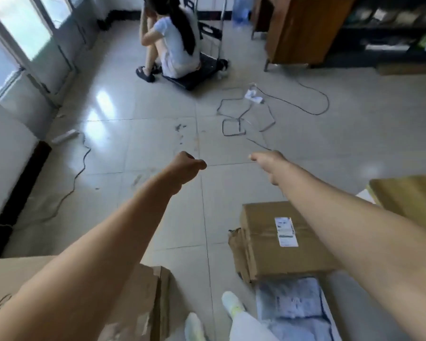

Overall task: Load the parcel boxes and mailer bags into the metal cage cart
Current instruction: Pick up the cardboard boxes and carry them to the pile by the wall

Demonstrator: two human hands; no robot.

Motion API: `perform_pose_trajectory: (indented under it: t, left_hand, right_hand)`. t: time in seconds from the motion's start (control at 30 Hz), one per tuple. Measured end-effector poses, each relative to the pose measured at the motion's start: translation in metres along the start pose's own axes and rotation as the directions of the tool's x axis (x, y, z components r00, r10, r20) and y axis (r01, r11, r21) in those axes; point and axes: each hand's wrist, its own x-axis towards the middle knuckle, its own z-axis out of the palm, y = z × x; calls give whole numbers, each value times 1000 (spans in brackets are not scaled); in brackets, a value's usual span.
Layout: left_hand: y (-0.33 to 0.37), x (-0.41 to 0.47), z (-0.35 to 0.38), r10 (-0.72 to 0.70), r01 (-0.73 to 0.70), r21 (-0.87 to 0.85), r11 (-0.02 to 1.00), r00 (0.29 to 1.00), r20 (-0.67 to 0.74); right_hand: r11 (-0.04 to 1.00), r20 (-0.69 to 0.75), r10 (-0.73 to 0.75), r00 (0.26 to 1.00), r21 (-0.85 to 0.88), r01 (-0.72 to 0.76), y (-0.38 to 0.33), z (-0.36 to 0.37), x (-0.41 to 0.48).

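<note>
Both my bare arms stretch forward over the tiled floor. My left hand is curled into a fist and holds nothing. My right hand is seen from behind, its fingers hidden, with nothing visibly in it. Below my right arm a taped cardboard parcel box with a white label lies on the floor. A pale blue mailer bag lies just in front of that box. Another cardboard box sits under my left arm, and a third one is at the right edge. No cage cart is in view.
A person sits on a black platform trolley at the far middle of the room. Loose cables and a white power strip lie on the floor ahead. A wooden cabinet stands far right, with glass doors far left.
</note>
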Motion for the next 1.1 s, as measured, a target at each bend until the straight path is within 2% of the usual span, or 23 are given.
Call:
perform_pose_trajectory:
  t: [0.13, 0.33, 0.53, 0.77, 0.93, 1.1]
  left_hand:
    - [9, 15, 66, 15, -28, 61, 998, 980, 199]
    - [25, 31, 155, -53, -16, 196, 980, 938, 343]
    - [32, 59, 236, -119, -40, 365, 930, 908, 401]
    - [8, 119, 305, -157, -83, 507, 858, 897, 413]
    - [-20, 176, 353, -183, -125, 610, 783, 890, 417]
    - [-52, 234, 408, -160, -190, 672, 716, 892, 423]
  right_hand:
    - [977, -133, 191, 973, 119, -175, 71, -47, -2]
    - [888, -220, 407, 886, 321, -329, 154, -89, -7]
    - [777, -166, 527, 834, 491, -393, 224, -107, 20]
    - [669, -57, 636, 769, 538, -513, 271, -105, 68]
    - [578, -13, 727, 686, 551, -602, 317, -86, 113]
    - [520, 22, 755, 655, 588, -620, 358, -69, 171]
